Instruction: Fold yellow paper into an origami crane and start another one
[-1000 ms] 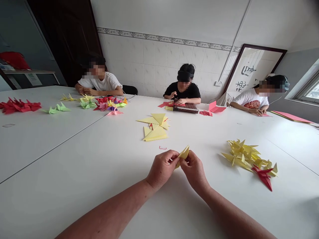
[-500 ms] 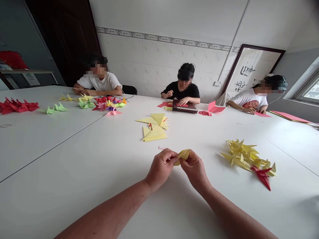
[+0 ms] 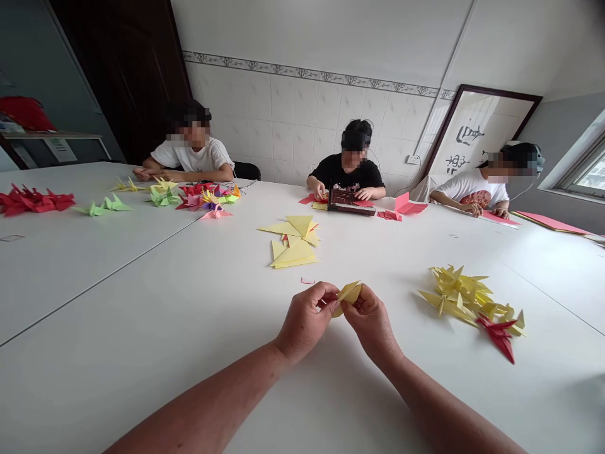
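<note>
Between my hands is a small folded piece of yellow paper (image 3: 348, 295), held just above the white table. My left hand (image 3: 309, 315) pinches its left side with thumb and forefinger. On its right side the fingers of my right hand (image 3: 371, 318) are closed round the edge. Beyond my hands lies a stack of folded yellow papers (image 3: 293, 252) with a bit of red among them. A pile of folded yellow paper cranes (image 3: 456, 293) rests to the right, with a red crane (image 3: 498, 334) at its near side.
Red cranes (image 3: 35, 200), green cranes (image 3: 106, 205) and a multicoloured pile (image 3: 212, 197) stand at the left. Across the white table (image 3: 142, 302) sit three people, one at a paper cutter (image 3: 352, 203). Red sheets (image 3: 551, 222) lie at the far right.
The yellow paper has tilted slightly in my fingers; both hands stay nearly in place. Across the table, the middle person's hands have moved apart to the two sides of the cutter.
</note>
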